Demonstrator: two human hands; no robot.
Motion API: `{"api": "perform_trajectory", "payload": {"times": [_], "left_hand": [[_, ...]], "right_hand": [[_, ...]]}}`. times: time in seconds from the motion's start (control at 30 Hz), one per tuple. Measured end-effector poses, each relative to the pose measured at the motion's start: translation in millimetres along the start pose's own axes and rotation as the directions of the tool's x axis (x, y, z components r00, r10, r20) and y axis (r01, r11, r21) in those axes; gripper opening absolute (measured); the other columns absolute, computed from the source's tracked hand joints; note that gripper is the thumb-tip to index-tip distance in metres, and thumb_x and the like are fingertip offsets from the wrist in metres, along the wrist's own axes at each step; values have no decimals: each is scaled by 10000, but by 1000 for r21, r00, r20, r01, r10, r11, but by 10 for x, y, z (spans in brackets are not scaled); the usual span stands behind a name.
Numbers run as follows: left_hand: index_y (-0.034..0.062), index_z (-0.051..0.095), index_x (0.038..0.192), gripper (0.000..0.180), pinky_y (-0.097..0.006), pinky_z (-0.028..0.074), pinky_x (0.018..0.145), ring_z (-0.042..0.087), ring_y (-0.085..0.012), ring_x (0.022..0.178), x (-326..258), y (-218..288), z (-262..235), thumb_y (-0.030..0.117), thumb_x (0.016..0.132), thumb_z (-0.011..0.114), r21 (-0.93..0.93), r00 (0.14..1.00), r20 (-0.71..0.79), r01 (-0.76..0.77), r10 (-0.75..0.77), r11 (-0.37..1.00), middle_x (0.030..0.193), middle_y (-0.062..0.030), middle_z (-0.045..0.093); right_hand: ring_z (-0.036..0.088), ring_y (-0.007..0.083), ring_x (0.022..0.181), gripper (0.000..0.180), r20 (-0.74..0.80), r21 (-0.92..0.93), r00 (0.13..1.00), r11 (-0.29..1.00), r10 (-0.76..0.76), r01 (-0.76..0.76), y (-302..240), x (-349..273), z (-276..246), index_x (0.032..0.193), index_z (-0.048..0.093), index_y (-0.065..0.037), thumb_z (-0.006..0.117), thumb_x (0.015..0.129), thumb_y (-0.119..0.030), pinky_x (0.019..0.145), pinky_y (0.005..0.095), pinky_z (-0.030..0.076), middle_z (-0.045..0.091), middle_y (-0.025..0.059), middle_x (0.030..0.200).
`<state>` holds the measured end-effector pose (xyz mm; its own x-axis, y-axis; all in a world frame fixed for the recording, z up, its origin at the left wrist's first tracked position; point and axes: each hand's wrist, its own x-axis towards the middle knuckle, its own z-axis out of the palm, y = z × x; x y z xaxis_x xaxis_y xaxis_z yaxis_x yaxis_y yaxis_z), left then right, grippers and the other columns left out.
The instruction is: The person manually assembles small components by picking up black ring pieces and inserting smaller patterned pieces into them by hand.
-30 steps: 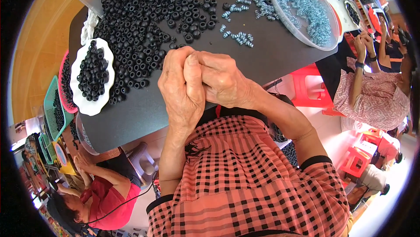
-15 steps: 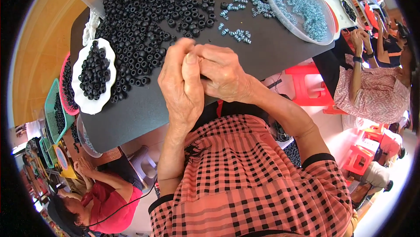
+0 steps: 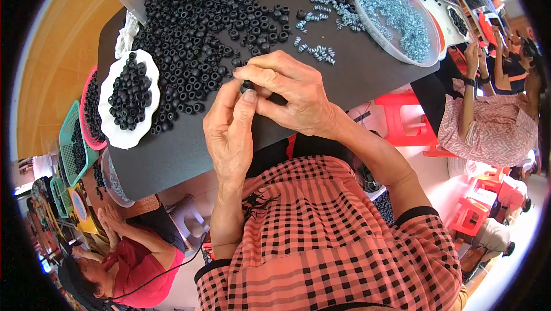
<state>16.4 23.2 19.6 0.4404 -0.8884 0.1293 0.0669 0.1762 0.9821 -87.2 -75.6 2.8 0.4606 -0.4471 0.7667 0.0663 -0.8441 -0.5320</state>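
My left hand [image 3: 229,130] pinches a small black round bead-like piece [image 3: 247,86] between its thumb and fingers, above the table's near part. Over it, my right hand [image 3: 293,93] curls in from the right, its index fingertip beside the piece. What the right fingers hold, if anything, is hidden. Just beyond the hands spreads a heap of black round pieces [image 3: 189,53] with holes through them. Right of the heap lie loose small shiny blue-grey coil-like pieces [image 3: 318,53], and more of them fill a clear round tub [image 3: 434,35].
A white scalloped plate [image 3: 123,137] of black pieces stands at the table's left edge. Pink [image 3: 92,139] and green baskets [image 3: 68,139] sit beyond it. Co-workers sit at left and right, a red stool [image 3: 396,119] beside the table. The dark table [image 3: 172,156] carries everything.
My hands have parted a little, and the black piece now shows between the fingertips. The right hand has shifted slightly up and right. The view has moved slightly.
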Motion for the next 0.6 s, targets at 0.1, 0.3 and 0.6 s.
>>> {"api": "perform_trajectory", "payload": {"times": [0.1, 0.3, 0.6], "left_hand": [[-42, 588, 1166, 250, -191, 420, 738, 522, -53, 841, 17, 75, -31, 91, 964, 525, 144, 998, -6, -53, 55, 988, 947, -16, 619], [-25, 579, 1177, 250, -233, 463, 753, 585, -104, 830, 8, -27, -106, 76, 954, 526, 352, 992, -19, -110, 124, 929, 922, -66, 654], [-36, 567, 1167, 248, -272, 482, 683, 600, -141, 731, -4, -90, -104, 65, 946, 517, 449, 982, 44, -184, 184, 875, 843, -113, 648]], "right_hand": [[616, 146, 742, 424, 10, 3, 1000, 1000, 22, -22, -18, 18, 1, 1090, 662, -36, 722, 679, 49, 608, 244, 536, 637, 90, 1013], [645, 156, 719, 323, 16, 66, 996, 994, 86, -87, -46, 26, -32, 1045, 667, -17, 697, 731, 50, 606, 248, 543, 655, 100, 992], [658, 153, 690, 233, -4, 62, 999, 997, 36, -36, -13, 21, -41, 957, 680, -19, 690, 741, 68, 578, 244, 542, 678, 87, 895]]}}
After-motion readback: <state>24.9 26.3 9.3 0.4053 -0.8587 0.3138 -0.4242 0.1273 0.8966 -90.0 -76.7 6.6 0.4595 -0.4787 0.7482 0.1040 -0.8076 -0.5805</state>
